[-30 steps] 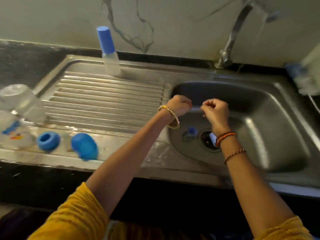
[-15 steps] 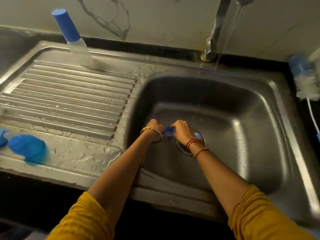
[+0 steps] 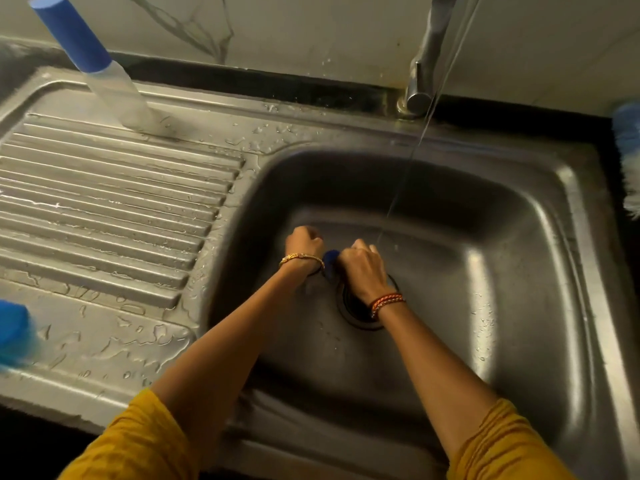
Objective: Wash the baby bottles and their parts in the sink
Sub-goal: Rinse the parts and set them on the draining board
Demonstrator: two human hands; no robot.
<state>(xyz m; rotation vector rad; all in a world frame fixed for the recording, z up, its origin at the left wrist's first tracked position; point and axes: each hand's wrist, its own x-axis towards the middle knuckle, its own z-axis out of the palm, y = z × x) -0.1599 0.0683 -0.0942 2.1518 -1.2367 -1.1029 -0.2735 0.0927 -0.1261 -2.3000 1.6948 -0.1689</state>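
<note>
Both hands are low in the steel sink (image 3: 519, 271), close above the drain (image 3: 360, 313). The left hand (image 3: 304, 245) and right hand (image 3: 363, 265) have curled fingers and meet at a small blue part (image 3: 330, 259) between them; who grips it is unclear. A thin stream of water (image 3: 408, 161) falls from the tap (image 3: 424, 64) just beyond the right hand. On the wet ribbed drainboard (image 3: 104, 202) stands a bottle with a blue cap (image 3: 93, 60), and a blue piece (image 3: 14, 334) lies at the left edge. A brush (image 3: 628, 150) shows at far right.

A pale marbled wall (image 3: 311, 26) runs along twelve o'clock — dark-veined, dimly lit — above a black countertop (image 3: 242, 84) strip.
</note>
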